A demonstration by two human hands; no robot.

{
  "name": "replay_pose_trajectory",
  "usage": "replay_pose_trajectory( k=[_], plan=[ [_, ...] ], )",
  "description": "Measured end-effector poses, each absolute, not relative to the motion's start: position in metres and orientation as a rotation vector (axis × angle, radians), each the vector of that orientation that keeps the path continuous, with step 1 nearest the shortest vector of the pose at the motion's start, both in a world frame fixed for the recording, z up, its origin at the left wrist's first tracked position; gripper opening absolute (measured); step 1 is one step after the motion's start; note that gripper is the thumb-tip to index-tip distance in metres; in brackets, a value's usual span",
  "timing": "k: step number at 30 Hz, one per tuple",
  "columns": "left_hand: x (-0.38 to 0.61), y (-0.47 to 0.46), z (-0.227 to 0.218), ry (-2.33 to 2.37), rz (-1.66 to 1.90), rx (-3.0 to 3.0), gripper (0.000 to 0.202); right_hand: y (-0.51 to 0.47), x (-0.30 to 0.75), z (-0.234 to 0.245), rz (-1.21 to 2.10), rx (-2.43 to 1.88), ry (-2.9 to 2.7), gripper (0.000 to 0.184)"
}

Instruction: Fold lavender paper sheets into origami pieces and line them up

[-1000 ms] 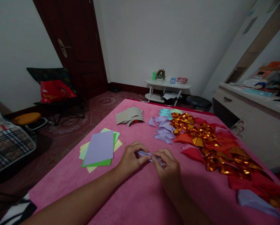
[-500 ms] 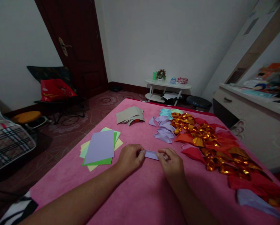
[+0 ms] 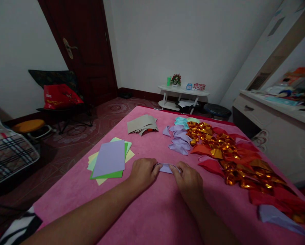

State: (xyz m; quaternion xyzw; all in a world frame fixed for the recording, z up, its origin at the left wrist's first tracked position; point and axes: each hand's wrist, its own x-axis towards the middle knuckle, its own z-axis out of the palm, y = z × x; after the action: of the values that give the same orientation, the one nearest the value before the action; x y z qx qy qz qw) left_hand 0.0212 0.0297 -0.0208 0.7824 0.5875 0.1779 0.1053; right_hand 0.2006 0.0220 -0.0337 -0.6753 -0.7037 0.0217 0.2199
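Observation:
Between my two hands is a small folded strip of lavender paper (image 3: 166,168), held just over the pink tablecloth (image 3: 152,217). My left hand (image 3: 144,173) pinches its left end, thumb in front and fingers curled behind. At the right end my right hand (image 3: 189,178) grips it the same way, and the paper's upper edge bows there. Left of my left hand lies a fanned stack of coloured paper (image 3: 109,158) with a lavender sheet on top. Beyond my hands sit several folded lavender paper pieces (image 3: 180,143).
A pile of grey sheets (image 3: 142,124) lies at the far left of the table. Shiny gold folded pieces (image 3: 229,166) and red folded pieces (image 3: 210,167) cover the right side. Farther off stand a white side table (image 3: 183,91) and a chair with a red bag (image 3: 61,96).
The lavender paper's upper edge now bows more at the right end, where my right fingers have shifted. Both hands keep their hold; the view has moved slightly.

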Motion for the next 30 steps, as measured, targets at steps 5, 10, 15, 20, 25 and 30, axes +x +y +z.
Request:
replay_pose_trajectory(
  k=[5, 10, 15, 20, 25, 30],
  plan=[
    [0.025, 0.028, -0.021, 1.724, 0.51, 2.302, 0.046, 0.021, 0.198, -0.037, -0.058, -1.874, -1.98, 0.032],
    [0.026, 0.028, -0.022, 1.704, 0.522, 2.322, 0.048, 0.02, 0.198, -0.039, -0.104, -1.852, -2.042, 0.03],
    [0.025, 0.028, -0.024, 1.716, 0.558, 2.311, 0.048, 0.018, 0.195, -0.04, -0.171, -1.87, -2.021, 0.035],
    [0.026, 0.029, -0.025, 1.662, 0.69, 2.208, 0.049, 0.018, 0.197, -0.047, -0.184, -1.798, -2.059, 0.034],
    [0.026, 0.029, -0.028, 1.541, 0.873, 2.044, 0.051, 0.017, 0.198, -0.054, -0.226, -1.652, -2.088, 0.033],
    [0.026, 0.03, -0.03, 1.453, 0.96, 1.99, 0.049, 0.016, 0.195, -0.042, -0.088, -1.743, -2.046, 0.036]
  ],
)
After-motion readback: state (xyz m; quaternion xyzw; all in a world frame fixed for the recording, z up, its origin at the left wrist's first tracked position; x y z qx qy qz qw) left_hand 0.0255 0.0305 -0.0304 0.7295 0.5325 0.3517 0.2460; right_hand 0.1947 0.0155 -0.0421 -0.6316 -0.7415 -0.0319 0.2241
